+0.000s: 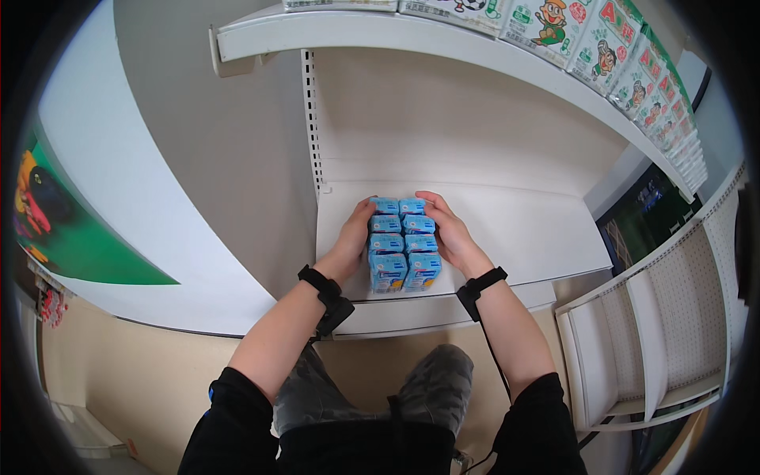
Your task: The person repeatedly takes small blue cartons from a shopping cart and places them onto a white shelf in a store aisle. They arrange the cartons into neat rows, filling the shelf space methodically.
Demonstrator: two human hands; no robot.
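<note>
Two rows of small blue drink cartons (405, 243) stand side by side on the lower white shelf (522, 237), near its left end and reaching close to the front edge. My left hand (351, 237) lies along the left row, fingers around its far side. Against the right row rests my right hand (452, 237), its fingers curled past the far cartons. Together the hands press the block of cartons between them. The palms and some fingertips are hidden by the cartons.
Above hangs a white upper shelf (368, 31) lined with white and green cartons (549, 27). A slotted metal upright (310, 119) stands at the back left. To the left rises a white side panel (148, 237); at right is another white shelf unit (644, 344).
</note>
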